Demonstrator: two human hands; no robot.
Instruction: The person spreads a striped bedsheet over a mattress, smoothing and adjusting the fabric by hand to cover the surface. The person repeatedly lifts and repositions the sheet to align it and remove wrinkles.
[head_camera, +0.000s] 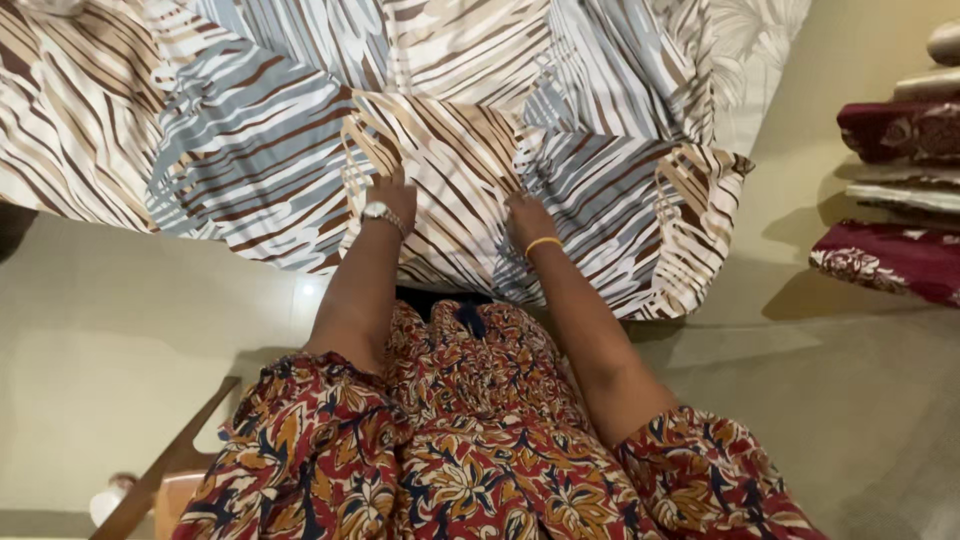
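Observation:
A large bedsheet (300, 120) with a brown, grey and cream leaf-stripe pattern covers a bed that fills the top of the head view. My left hand (392, 192), with a wristwatch on the wrist, presses on the sheet near the bed's near edge. My right hand (522, 214), a yellow bangle at its wrist, lies on the sheet a short way to the right, fingers at a crease in the cloth. Both hands rest on the fabric; whether the fingers pinch it cannot be made out. My red floral dress (470, 440) fills the bottom of the view.
The sheet's corner (700, 230) hangs over the bed's right end above a pale tiled floor (120, 340). Folded maroon and cream patterned cloths (895, 190) are stacked at the right edge. A wooden piece (165, 470) slants at lower left.

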